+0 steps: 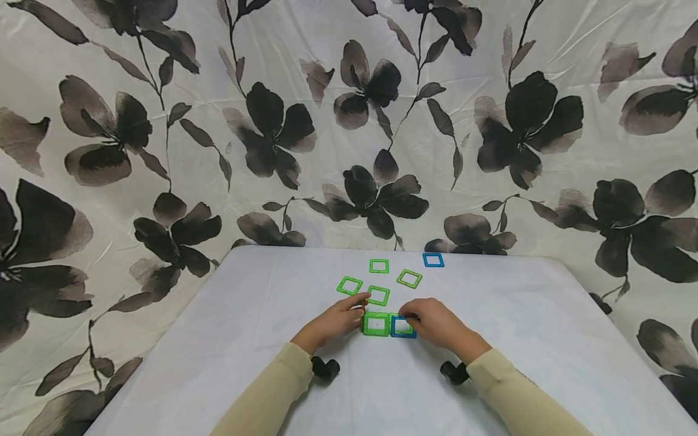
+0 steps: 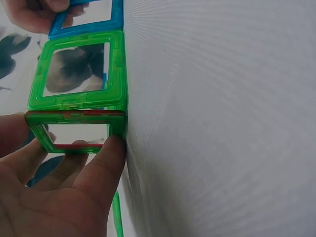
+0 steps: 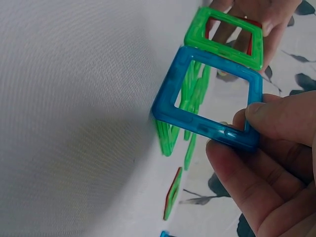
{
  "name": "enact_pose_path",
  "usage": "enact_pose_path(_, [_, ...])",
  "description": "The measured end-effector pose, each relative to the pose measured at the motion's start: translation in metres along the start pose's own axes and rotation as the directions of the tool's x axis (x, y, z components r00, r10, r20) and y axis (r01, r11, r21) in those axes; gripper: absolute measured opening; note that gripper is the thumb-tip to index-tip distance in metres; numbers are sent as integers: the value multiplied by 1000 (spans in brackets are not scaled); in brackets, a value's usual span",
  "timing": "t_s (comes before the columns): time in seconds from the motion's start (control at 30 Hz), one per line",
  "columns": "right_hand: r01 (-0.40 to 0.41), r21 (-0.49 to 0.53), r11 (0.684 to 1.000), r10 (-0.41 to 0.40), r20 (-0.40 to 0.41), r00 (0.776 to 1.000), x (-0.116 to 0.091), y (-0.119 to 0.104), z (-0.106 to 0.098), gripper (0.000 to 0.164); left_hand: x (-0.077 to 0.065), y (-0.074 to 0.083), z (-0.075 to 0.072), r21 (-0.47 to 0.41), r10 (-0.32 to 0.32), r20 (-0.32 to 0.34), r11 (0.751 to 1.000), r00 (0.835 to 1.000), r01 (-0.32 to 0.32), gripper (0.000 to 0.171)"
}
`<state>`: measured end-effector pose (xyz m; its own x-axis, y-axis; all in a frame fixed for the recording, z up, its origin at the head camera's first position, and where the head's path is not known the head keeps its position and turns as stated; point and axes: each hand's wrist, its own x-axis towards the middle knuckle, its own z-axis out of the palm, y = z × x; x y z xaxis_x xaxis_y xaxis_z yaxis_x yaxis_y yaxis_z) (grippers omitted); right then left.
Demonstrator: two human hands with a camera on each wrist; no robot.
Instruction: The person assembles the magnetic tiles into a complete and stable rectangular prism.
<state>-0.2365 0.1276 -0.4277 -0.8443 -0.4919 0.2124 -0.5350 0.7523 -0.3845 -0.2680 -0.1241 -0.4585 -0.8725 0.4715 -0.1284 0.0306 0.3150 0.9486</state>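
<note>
Two upright square magnetic tiles stand side by side on the white table, a green tile (image 2: 117,69) and, to its right, a blue tile (image 3: 170,84). With thumb and fingertips my right hand (image 1: 438,327) pinches the blue tile at its upper right corner. At the left end, my left hand (image 1: 335,321) holds a red-edged tile (image 2: 76,115) by its edges, set at an angle to the green tile's left side. More green pieces show behind the front tiles in the right wrist view.
Behind the upright tiles, several loose green square tiles (image 1: 378,303) lie spread on the table (image 1: 218,363). A loose blue tile (image 1: 433,265) lies near the back edge. A flower-patterned cloth (image 1: 327,145) hangs behind the table. Dark wrist cameras (image 1: 326,369) sit under both wrists.
</note>
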Motion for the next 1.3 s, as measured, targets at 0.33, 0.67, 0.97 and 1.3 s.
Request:
enact_pose_path(0.33, [18, 7, 1000, -19, 4, 1000, 0, 0, 0, 18, 1, 0, 0, 5, -11, -7, 1000, 1000, 11, 49])
enact_pose_path(0.67, [-5, 25, 1000, 4, 14, 1000, 0, -1, -1, 19, 3, -2, -1, -7, -9, -4, 1000, 1000, 9, 49])
enact_pose_path(0.97, [3, 27, 1000, -3, 5, 1000, 1, 1, 1, 19, 3, -1, -1, 1, -34, -6, 999, 999, 34, 50])
enact_pose_path(1.3, [25, 21, 999, -25, -4, 1000, -1, 3, 2, 19, 3, 4, -1, 25, -36, 9, 999, 999, 36, 50])
